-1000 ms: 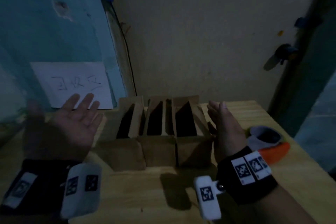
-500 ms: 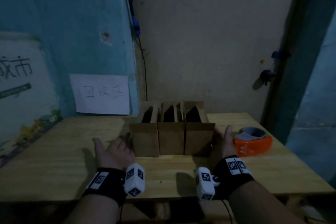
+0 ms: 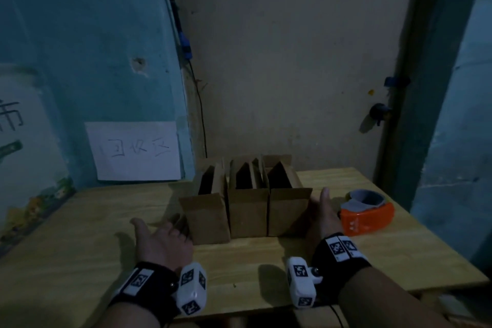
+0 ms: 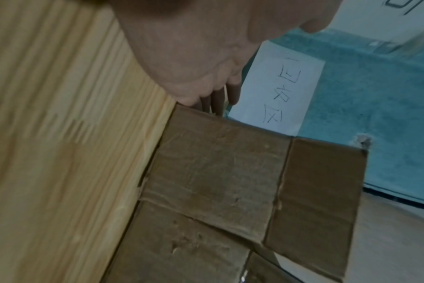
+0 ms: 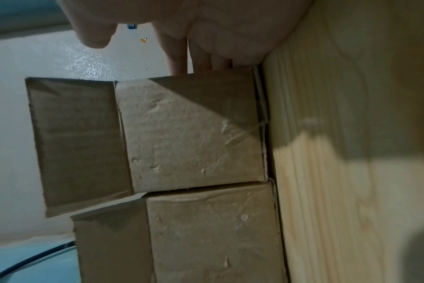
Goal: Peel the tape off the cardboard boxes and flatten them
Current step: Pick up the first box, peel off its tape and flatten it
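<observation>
While both flat, straight-fingered hands, left hand and right hand, bracket them, three dented brown cardboard boxes stand between the palms on grainy wood table

Left hand, right hand flat-fingered

The head camera looked forward and down over the desk toward the wall corner, while both wrist cameras, rolled sideways and very near, faced the same cardboard boxes from opposite ends.
</observation>
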`<state>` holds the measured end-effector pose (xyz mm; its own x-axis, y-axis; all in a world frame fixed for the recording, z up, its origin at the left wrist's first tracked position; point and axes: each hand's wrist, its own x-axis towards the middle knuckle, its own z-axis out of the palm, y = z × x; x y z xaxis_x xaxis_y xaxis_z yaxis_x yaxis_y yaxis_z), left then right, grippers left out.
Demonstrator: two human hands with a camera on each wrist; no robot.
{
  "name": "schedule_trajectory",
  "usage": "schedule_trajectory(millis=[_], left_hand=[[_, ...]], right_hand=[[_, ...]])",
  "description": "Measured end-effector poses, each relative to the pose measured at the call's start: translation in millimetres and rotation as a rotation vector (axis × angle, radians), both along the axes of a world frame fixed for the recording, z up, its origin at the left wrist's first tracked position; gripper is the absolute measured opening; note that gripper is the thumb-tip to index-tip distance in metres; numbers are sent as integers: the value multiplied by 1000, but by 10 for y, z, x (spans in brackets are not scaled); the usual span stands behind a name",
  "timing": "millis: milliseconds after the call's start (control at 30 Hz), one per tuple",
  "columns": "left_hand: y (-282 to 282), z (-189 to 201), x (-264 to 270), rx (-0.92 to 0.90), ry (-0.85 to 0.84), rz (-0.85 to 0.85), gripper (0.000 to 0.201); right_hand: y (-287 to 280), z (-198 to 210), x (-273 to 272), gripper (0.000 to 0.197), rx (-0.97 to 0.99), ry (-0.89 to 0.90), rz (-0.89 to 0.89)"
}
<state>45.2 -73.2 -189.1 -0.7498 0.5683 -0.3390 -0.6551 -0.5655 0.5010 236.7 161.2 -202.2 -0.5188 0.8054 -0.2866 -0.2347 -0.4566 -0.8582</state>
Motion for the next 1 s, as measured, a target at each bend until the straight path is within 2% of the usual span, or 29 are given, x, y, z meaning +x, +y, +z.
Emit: schedule_trajectory(millis=[133,467,533,600,667,833,900,1000], left_hand=[[43,-62,-48,-23,39,-10,122],[99,-159,-108,-60,80,17,114],[93,-181,-145,-54,78,16,118],[82,-173,-139,-70,81,21,133],[71,-154,-143,-80,92,23,149],[75,-173,-131,-87,129,42,139],[75,-150,-116,-70,131,45,149],[76,-131,-87,-4,127,67,147]], right_hand=[[42,-58,-20,66,-28,81,4],[62,-120,-26,66,-43,179,-48],[49,-108,-34,70,-37,154,-67],[34,-80,-52,70,26,126,-138],[-25,-13,-50,65,68,119,-134],[66,-83,-7,67,-69,147,-36],[57,-99,21,65,-18,112,-71],[34,-81,11,75,50,80,-20]])
